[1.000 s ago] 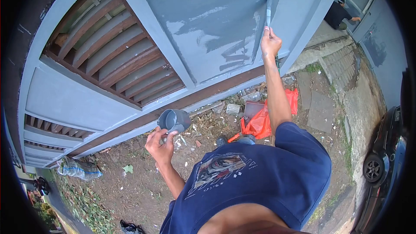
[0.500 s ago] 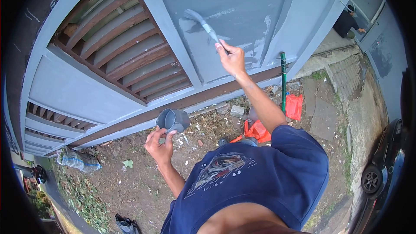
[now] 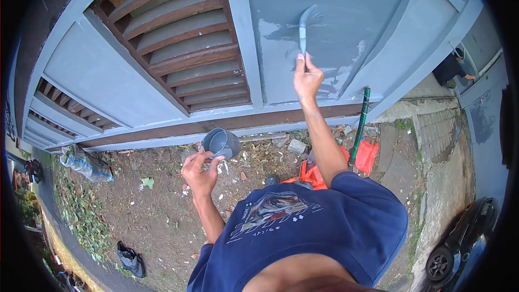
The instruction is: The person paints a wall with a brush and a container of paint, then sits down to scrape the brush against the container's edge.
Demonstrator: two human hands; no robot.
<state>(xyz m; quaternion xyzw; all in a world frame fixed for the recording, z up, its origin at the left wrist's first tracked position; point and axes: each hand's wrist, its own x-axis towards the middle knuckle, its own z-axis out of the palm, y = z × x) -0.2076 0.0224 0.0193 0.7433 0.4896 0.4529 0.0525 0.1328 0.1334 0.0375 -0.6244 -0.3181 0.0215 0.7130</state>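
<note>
My right hand (image 3: 308,79) is closed around the handle of a paintbrush (image 3: 303,32). The brush's bristles are bent to the right against a grey wall panel (image 3: 346,0), which carries darker wet-looking paint with lighter patches at the left edge and lower down. Lower left, my left hand (image 3: 201,172) grips the near rim of a grey paint pot (image 3: 230,146) between thumb and fingers. Grey paint shows inside the pot, which is held over the ground, away from the wall.
Brown wooden louvres (image 3: 189,48) sit left of the panel. A green pole (image 3: 360,127) stands at the wall beside orange-red plastic bags (image 3: 366,157). Rubble and dry leaves litter the soil. Another person (image 3: 451,70) crouches at far right; a black car (image 3: 459,243) is lower right.
My right hand has swung the brush rightward across the panel, and its bristles now bend right instead of left. The view has shifted; my left hand still holds the pot.
</note>
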